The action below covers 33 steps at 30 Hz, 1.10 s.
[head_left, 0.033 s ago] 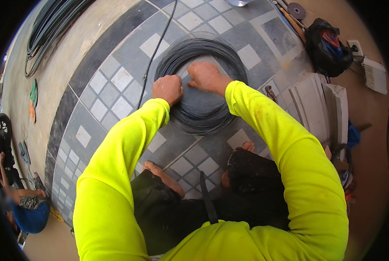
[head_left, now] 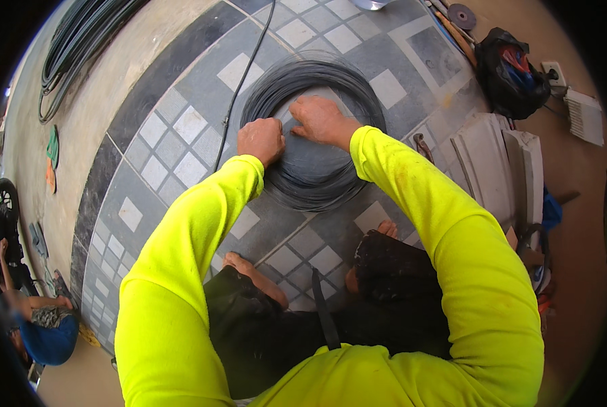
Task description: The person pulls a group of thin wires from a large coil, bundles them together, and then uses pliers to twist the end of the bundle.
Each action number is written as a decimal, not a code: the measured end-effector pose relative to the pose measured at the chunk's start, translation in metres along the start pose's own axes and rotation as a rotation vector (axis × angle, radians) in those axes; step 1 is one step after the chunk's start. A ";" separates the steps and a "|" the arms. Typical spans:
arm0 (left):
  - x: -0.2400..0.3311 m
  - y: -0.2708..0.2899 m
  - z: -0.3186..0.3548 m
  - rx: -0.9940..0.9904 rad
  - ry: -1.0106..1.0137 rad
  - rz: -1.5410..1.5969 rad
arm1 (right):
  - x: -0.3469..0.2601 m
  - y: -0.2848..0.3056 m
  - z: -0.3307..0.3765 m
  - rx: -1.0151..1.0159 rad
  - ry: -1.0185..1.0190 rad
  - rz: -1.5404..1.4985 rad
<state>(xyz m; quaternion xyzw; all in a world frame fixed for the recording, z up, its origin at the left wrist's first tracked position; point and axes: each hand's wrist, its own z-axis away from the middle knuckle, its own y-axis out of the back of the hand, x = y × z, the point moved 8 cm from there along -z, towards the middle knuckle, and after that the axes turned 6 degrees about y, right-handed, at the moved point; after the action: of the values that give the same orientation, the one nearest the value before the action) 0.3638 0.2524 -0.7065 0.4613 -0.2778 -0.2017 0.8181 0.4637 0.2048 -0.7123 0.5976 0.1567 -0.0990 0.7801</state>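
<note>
A round coil of thin dark grey wire (head_left: 320,190) lies flat on the tiled floor in front of me, with loose strands at its far edge. My left hand (head_left: 261,140) is closed in a fist on the coil's left side, its fingers wrapped round the wire there. Over the coil's open middle is my right hand (head_left: 322,119), thumb and fingers curled together and pointing toward the left hand. What lies between the right fingers is hidden or too thin to make out. The two hands are close but apart.
A black cable (head_left: 244,74) crosses the tiles left of the coil. Thick dark coiled cable (head_left: 86,44) lies far left. At right are a black bag (head_left: 510,74), a white socket (head_left: 554,73) and pale panels (head_left: 483,152). A seated person (head_left: 46,332) is at lower left.
</note>
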 end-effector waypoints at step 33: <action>-0.034 0.002 0.008 -0.322 0.007 0.560 | -0.040 0.020 -0.012 -0.214 0.123 -0.442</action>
<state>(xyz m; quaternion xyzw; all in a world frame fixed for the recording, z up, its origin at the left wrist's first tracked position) 0.3325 0.2681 -0.7101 0.2323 -0.3555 -0.0085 0.9053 0.4315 0.2201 -0.6821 0.4678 0.3401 -0.2134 0.7874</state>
